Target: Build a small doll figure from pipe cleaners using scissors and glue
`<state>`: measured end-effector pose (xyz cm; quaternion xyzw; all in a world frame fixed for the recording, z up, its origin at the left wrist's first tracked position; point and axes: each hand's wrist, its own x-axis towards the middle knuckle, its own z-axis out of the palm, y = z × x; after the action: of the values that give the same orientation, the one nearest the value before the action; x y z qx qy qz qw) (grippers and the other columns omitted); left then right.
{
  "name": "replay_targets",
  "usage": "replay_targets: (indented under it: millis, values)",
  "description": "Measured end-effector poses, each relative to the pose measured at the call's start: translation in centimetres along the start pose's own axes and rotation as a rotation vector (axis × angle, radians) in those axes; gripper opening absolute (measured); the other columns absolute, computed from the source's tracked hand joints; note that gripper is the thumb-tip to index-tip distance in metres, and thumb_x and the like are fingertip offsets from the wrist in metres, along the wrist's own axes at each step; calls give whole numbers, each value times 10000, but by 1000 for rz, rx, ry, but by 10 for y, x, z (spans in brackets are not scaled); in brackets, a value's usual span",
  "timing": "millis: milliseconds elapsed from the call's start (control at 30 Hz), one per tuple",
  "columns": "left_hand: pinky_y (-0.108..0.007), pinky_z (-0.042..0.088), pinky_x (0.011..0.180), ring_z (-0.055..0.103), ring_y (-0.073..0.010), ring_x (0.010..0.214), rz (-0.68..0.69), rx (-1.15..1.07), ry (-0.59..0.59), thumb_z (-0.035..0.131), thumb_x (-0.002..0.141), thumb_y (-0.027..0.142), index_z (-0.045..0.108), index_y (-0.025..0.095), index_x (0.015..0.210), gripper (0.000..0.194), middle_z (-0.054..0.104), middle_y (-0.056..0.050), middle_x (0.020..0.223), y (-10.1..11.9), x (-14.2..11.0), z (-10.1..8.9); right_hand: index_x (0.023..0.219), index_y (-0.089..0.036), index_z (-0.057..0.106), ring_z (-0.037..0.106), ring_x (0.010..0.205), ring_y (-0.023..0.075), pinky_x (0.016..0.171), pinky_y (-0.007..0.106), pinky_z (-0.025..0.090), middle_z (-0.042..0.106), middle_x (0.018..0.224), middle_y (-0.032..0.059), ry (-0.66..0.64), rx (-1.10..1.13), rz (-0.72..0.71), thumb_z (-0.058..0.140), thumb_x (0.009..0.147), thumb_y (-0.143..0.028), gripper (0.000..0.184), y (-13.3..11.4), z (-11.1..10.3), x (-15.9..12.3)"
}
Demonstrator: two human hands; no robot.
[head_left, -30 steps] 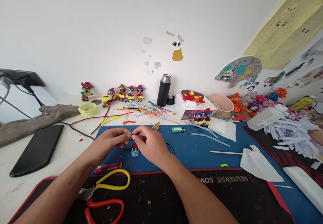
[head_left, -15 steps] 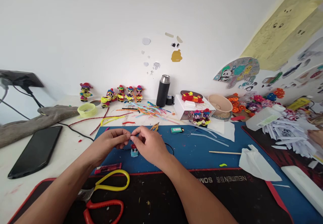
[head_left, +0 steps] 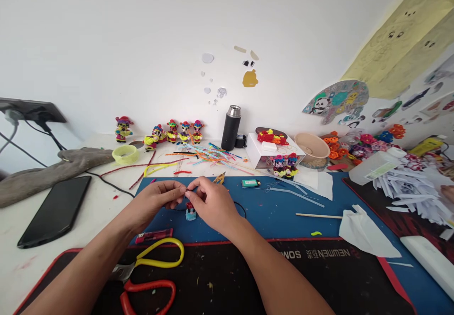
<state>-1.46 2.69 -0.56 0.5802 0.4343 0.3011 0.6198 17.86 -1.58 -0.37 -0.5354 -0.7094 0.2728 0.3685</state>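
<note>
Over the blue mat (head_left: 269, 220), my left hand (head_left: 162, 195) and my right hand (head_left: 210, 202) meet with their fingertips pinched together. Whatever sits between the fingers is too small to make out. Just below them, a small light-blue and red piece (head_left: 190, 212) rests on the mat, partly behind my right hand. A red utility knife (head_left: 154, 236) lies under my left wrist. Scissors with one yellow and one red handle (head_left: 160, 261) are nearer to me, their blades partly covered by my left forearm.
Fuzzy craft figures (head_left: 172, 132) stand along the wall near loose pipe cleaners (head_left: 209, 152). Behind the mat are a black thermos (head_left: 231, 128) and a white box (head_left: 260, 156). A phone (head_left: 55, 211) lies left. To the right are a tissue (head_left: 367, 234), a stick (head_left: 317, 215) and paper strips (head_left: 407, 187).
The view has shifted slightly, so everything sits a little further right. Both hands keep the same pinched pose, fingertips together.
</note>
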Motion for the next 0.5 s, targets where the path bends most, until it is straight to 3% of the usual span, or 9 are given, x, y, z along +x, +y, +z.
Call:
replay_targets:
  millis: [500]
  values:
    - [-279,390,620,479,-154,652,-26,-2,-18,817,757,568,725,182,745,397,621,-4,692,-1,-1,-2,1066,-250,689,622,625,139,639,255,357,676,678,-54,-31,-47,-27,659,995,-271,80,2,1,0]
